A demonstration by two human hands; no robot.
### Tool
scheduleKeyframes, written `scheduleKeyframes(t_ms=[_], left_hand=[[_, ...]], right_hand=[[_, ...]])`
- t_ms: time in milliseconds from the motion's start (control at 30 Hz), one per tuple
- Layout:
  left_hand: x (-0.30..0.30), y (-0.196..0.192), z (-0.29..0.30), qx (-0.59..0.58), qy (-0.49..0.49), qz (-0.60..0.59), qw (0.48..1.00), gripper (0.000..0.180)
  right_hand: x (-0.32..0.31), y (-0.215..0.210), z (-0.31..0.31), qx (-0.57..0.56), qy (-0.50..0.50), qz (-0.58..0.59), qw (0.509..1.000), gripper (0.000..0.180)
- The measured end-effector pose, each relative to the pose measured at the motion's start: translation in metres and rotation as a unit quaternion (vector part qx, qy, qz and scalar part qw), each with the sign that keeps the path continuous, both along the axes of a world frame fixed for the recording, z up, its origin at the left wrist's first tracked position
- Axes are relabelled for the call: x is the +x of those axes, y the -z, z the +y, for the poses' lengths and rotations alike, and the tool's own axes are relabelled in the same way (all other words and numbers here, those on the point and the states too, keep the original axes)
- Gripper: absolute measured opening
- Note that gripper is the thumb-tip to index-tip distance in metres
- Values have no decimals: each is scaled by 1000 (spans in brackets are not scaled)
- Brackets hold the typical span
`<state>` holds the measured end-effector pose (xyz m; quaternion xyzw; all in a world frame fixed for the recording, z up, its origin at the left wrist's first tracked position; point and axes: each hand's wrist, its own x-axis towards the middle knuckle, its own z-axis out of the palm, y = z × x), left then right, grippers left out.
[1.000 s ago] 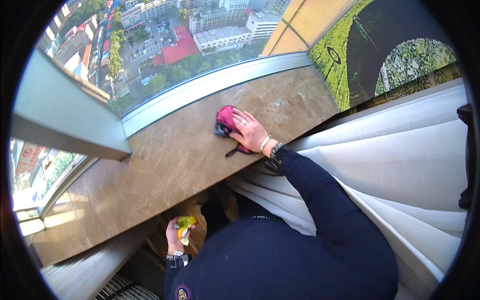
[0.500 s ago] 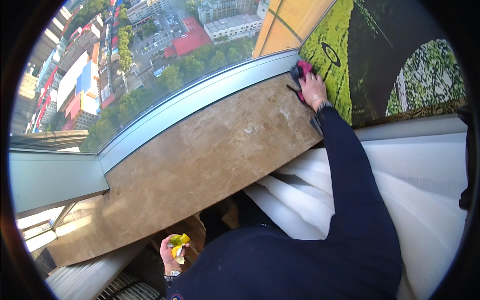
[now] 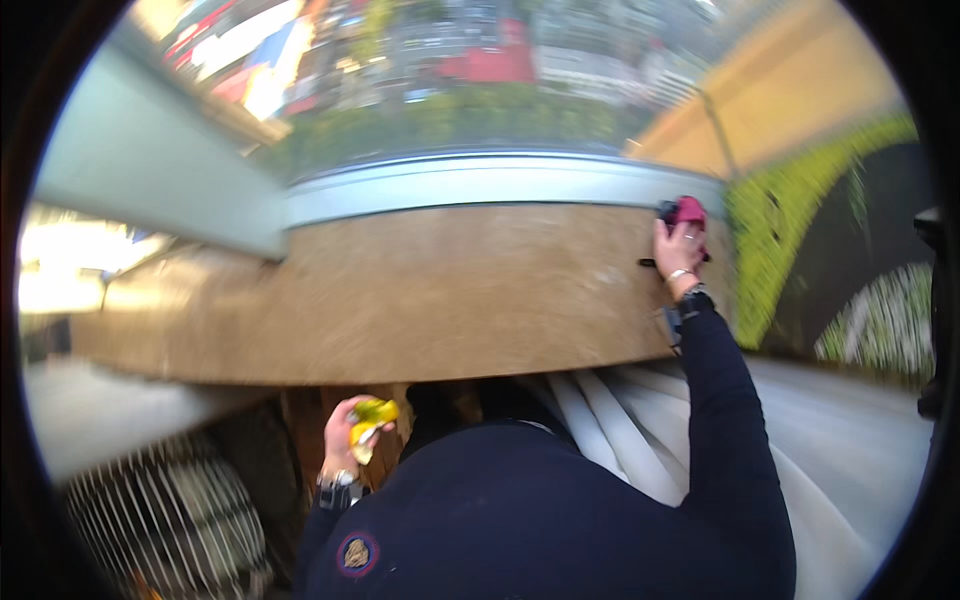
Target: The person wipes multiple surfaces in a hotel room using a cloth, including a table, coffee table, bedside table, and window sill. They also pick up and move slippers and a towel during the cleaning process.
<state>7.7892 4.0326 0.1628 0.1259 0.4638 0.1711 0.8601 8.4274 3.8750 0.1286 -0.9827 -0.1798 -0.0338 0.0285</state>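
My left hand (image 3: 348, 432), low and left of my body, is closed around pieces of yellow-green citrus peel (image 3: 372, 416), whose pale inner side partly shows. My right arm reaches to the far right end of the brown stone windowsill (image 3: 450, 290). There my right hand (image 3: 680, 250) is closed over a small pink-and-black bundle (image 3: 690, 212) that looks soft. A dark strap end sticks out on its left; my fingers hide much of it. Beside my right wrist, near the sill's front edge, lies a flat dark object (image 3: 668, 325), partly covered by my sleeve.
A window frame (image 3: 480, 183) runs behind the sill, with a thick post (image 3: 170, 150) at left. A green-and-dark picture panel (image 3: 800, 230) borders the right end. White curtains (image 3: 620, 430) hang below the sill; a striped item (image 3: 170, 510) sits lower left.
My view has turned, so the sill now lies nearly level and the picture is blurred. Both hands keep hold of their things; more of the striped item shows.
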Motion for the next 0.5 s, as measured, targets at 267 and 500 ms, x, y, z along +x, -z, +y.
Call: scheduleKeyframes(t_ms=[267,500], left_hand=[[-62,3,10,5,-141,-52,989,37],[-153,-18,44,62,-219,-10,974,39]], right_hand=[[-228,-21,171,-38,-408,58,911,95],[-458,-39,296,28,-641,125,757,92]])
